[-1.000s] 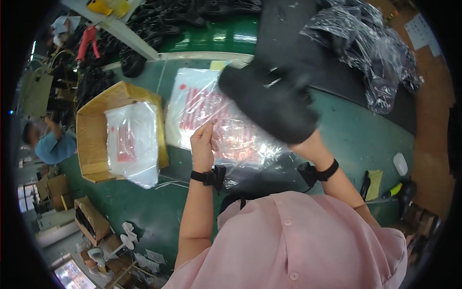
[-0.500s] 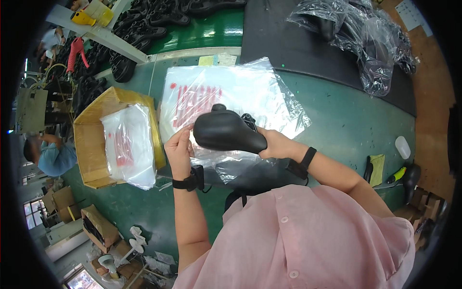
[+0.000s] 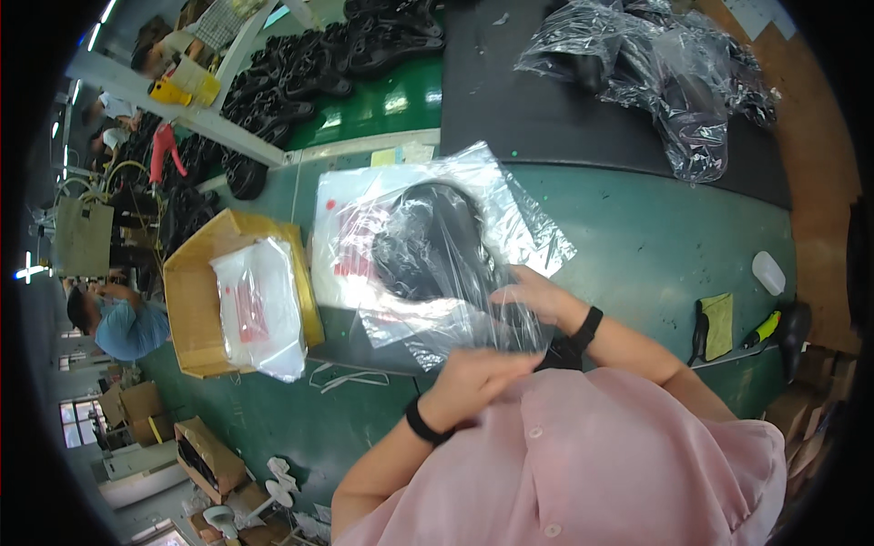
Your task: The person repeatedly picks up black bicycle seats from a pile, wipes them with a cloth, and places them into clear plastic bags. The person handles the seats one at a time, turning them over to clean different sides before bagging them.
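A black bicycle saddle [image 3: 437, 241] lies inside a clear plastic bag [image 3: 428, 341], its wide end pointing away from me. The bag covers it down toward my body. My right hand [image 3: 539, 298] is closed on the saddle's narrow end, at the bag's right side. Close to my shirt, my left hand [image 3: 482, 378] has its fingers closed at the bag's near end, slightly blurred. Beneath the saddle is a stack of flat clear bags [image 3: 341, 205] with red print.
To the left stands a yellowish cardboard box [image 3: 196, 309] holding more flat bags [image 3: 264, 318]. Plastic-wrapped saddles [image 3: 696, 118] lie on a black mat [image 3: 496, 100] at far right. Unwrapped black saddles [image 3: 309, 68] fill the far left. A green cloth [image 3: 717, 323] lies at right.
The saddle, bare before in my right hand, is now inside the clear bag with its wide end turned away from me. My left hand has moved right and nearer my body.
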A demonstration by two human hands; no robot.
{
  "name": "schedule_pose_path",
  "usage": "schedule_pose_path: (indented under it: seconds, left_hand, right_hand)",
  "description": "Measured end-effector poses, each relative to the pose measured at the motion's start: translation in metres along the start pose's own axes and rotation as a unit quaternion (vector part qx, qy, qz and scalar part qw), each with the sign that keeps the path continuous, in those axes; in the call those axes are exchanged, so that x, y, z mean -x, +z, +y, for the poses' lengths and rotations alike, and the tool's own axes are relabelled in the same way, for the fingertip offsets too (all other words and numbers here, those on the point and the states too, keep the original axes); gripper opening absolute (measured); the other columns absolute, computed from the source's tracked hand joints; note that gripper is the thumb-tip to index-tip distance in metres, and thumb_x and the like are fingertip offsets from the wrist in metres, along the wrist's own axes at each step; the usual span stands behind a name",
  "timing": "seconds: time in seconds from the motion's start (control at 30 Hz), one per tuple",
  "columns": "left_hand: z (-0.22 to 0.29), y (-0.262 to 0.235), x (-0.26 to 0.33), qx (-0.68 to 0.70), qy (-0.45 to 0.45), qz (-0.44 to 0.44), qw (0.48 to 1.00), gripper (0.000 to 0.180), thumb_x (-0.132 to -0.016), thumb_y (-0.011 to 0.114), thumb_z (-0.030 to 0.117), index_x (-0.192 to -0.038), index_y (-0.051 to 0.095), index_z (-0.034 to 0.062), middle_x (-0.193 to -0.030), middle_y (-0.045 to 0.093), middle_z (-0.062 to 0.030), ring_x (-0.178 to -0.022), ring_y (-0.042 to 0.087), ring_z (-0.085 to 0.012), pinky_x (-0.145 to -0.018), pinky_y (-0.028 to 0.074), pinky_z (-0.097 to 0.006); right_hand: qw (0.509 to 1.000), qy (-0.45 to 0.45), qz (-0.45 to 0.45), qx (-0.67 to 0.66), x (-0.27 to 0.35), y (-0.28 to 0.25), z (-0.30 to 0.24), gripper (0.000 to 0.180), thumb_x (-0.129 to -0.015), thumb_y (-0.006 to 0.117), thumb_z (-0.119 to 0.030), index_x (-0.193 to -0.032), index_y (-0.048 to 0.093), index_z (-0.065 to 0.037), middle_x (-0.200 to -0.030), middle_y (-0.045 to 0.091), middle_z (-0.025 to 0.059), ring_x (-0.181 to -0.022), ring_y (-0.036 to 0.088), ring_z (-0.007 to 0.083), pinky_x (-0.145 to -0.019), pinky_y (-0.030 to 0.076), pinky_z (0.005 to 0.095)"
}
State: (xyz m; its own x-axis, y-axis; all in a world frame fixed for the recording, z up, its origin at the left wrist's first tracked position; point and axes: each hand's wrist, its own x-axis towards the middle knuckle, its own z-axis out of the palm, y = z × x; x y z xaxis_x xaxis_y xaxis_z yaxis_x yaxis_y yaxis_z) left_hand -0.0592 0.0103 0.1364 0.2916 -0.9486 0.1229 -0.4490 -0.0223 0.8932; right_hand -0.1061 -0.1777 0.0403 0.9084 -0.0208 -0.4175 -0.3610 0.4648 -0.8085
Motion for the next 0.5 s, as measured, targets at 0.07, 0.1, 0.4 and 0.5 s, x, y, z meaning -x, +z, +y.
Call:
schedule_pose_path:
  seconds: [0.07,0.1,0.4,0.5]
  left_hand:
    - [0.023,0.003,0.012,0.102,-0.165,-0.026,0.981,0.026,-0.088,0.063,0.017,-0.113,0.069,0.0113,-0.077,0.068,-0.008,-0.066,0.064,-0.0215,-0.063,0.051,-0.031]
    - [0.024,0.007,0.01,0.14,-0.219,-0.006,0.965,0.027,-0.089,0.063,0.018,-0.114,0.069,0.0105,-0.079,0.069,-0.008,-0.068,0.065,-0.022,-0.065,0.051,-0.031]
    - [-0.124,-0.013,-0.046,-0.103,-0.129,0.095,0.982,0.053,-0.084,0.066,0.016,-0.134,0.05,0.0069,-0.133,0.05,-0.0189,-0.123,0.044,-0.0391,-0.103,0.035,-0.045]
    - [-0.202,-0.047,-0.032,-0.271,-0.289,0.116,0.911,0.06,-0.085,0.064,0.028,-0.14,0.044,0.0118,-0.144,0.039,-0.0181,-0.133,0.03,-0.0448,-0.108,0.022,-0.057]
  right_hand:
    - [0.993,-0.03,0.046,-0.106,0.006,-0.018,-0.003,0.049,-0.081,0.068,-0.017,-0.124,0.051,0.002,-0.103,0.063,0.0104,-0.097,0.061,0.0181,-0.082,0.051,0.0322]
    - [0.984,-0.044,0.069,-0.157,0.009,-0.028,-0.005,0.049,-0.081,0.068,-0.017,-0.124,0.052,0.002,-0.103,0.063,0.0099,-0.099,0.06,0.017,-0.083,0.051,0.0312]
    - [0.939,-0.207,0.212,-0.173,-0.015,-0.198,-0.177,0.033,-0.088,0.059,-0.019,-0.114,0.056,0.001,-0.106,0.064,0.0186,-0.096,0.065,0.0288,-0.077,0.057,0.0399]
    - [0.821,-0.429,0.26,-0.272,-0.054,-0.259,-0.268,0.043,-0.095,0.053,-0.03,-0.121,0.049,0.004,-0.116,0.06,0.0202,-0.113,0.057,0.0314,-0.102,0.047,0.0428]
